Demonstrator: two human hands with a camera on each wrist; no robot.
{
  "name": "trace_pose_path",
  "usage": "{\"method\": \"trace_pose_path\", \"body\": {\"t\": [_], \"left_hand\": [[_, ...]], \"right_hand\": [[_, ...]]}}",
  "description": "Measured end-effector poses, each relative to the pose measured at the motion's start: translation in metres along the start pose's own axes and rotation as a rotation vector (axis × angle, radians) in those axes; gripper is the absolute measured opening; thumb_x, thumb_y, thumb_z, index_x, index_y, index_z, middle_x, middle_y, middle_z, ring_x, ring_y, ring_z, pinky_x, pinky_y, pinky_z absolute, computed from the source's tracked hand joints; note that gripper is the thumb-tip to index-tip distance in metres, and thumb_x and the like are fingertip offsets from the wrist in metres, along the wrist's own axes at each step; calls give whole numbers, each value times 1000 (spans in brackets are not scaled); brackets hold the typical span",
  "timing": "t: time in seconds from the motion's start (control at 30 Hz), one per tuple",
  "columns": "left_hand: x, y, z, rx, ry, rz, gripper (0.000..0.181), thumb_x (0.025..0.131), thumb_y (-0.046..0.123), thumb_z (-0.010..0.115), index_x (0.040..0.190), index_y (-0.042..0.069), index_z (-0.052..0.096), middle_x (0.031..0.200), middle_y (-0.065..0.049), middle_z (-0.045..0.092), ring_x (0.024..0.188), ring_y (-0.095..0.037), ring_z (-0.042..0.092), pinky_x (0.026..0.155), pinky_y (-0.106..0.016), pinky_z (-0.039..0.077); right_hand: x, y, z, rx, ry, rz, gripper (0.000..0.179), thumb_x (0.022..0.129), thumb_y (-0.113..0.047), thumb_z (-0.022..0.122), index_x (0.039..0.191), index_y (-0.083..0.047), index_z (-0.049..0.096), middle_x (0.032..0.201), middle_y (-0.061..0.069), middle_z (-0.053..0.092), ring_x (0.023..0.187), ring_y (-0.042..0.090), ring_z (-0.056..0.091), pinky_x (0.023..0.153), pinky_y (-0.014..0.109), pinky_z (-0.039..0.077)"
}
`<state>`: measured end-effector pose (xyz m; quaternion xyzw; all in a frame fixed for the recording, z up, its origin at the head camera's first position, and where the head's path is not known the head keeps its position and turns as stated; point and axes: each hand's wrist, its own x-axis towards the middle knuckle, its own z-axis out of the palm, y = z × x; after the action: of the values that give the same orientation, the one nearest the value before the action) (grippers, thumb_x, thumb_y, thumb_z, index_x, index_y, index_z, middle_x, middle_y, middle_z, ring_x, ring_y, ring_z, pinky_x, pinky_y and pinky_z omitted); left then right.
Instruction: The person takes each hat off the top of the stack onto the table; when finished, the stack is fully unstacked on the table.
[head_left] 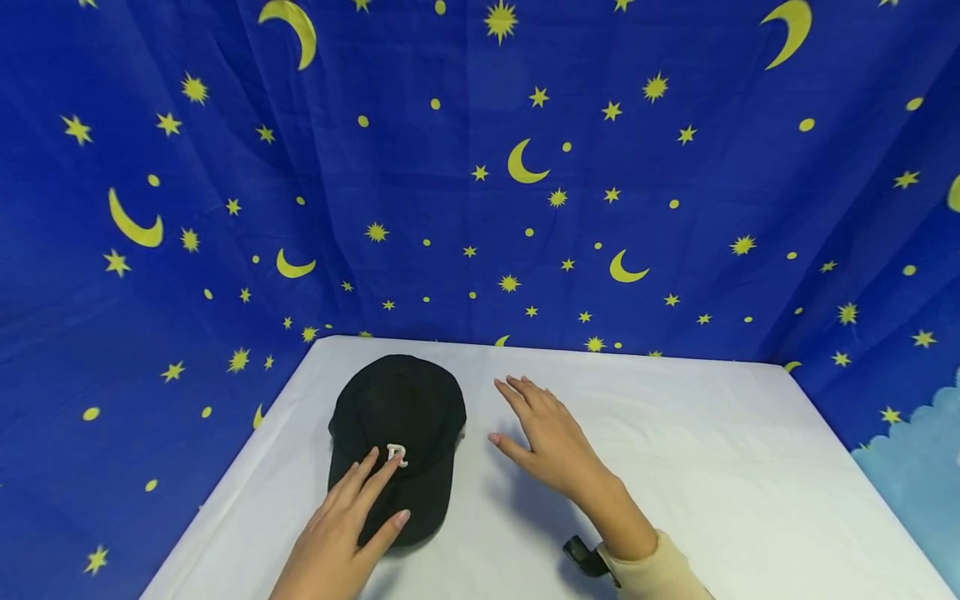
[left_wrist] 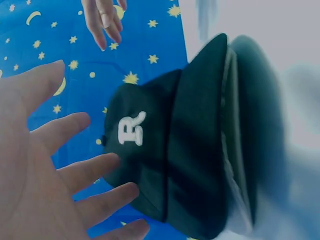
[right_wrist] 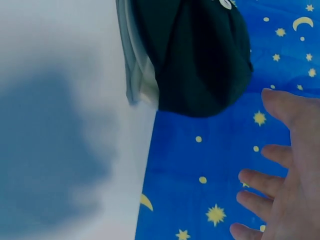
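Note:
A black baseball cap point(head_left: 408, 400) with a white letter R on its front lies on the white table point(head_left: 675, 467), its brim toward the near edge. In the head view my left hand point(head_left: 333, 533) is over the near left part of the cap, fingers spread. The left wrist view shows those fingers apart from the cap point(left_wrist: 195, 135), gripping nothing. To the right of the cap my right hand point(head_left: 551, 437) hovers over the table with fingers extended. The right wrist view has the cap's side point(right_wrist: 200, 65) beyond that hand's spread fingers point(right_wrist: 260, 182).
A blue curtain point(head_left: 465, 183) with yellow moons and stars hangs behind the table and along both sides. A black wrist strap device point(head_left: 585, 557) sits by the right sleeve point(head_left: 656, 571). Light blue cloud-shaped fabric point(head_left: 918, 467) shows at the right.

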<state>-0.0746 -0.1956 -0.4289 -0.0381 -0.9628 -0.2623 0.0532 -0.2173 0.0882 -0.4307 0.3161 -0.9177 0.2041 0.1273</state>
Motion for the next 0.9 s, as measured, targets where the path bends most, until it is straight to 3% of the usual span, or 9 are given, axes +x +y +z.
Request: {"method": "trace_pose_path", "body": {"t": [0.1,0.33,0.63,0.9], "left_hand": [[-2,-5,0,-4,-11,-31,71,99,61,56,160,33,32,165,-10,31,144,-44,38,101,-73,37],[-6,-18,4,26,50,-41,82,98,60,60,163,25,24,161,-19,34,138,-47,44,99,-72,39],[-10,-37,5,39,-23,-157,88,97,66,55,163,17,24,159,-25,33,132,-53,47,96,-71,41],[-11,-49,8,51,-20,-217,88,96,67,55,159,9,31,154,-27,40,129,-51,50,93,-67,45]], "right_hand": [[4,-3,7,15,0,-3,72,99,-51,61,159,-20,36,159,7,42,146,29,38,115,53,33],[16,-10,22,43,-10,-10,70,101,-51,59,159,-20,36,157,3,44,143,25,42,114,51,36],[28,-25,29,48,-26,-37,74,101,-52,58,160,-16,33,157,3,43,142,25,43,114,49,36],[38,-32,36,54,-20,-37,74,101,-52,60,159,-14,34,156,5,44,141,27,45,113,51,37]]}}
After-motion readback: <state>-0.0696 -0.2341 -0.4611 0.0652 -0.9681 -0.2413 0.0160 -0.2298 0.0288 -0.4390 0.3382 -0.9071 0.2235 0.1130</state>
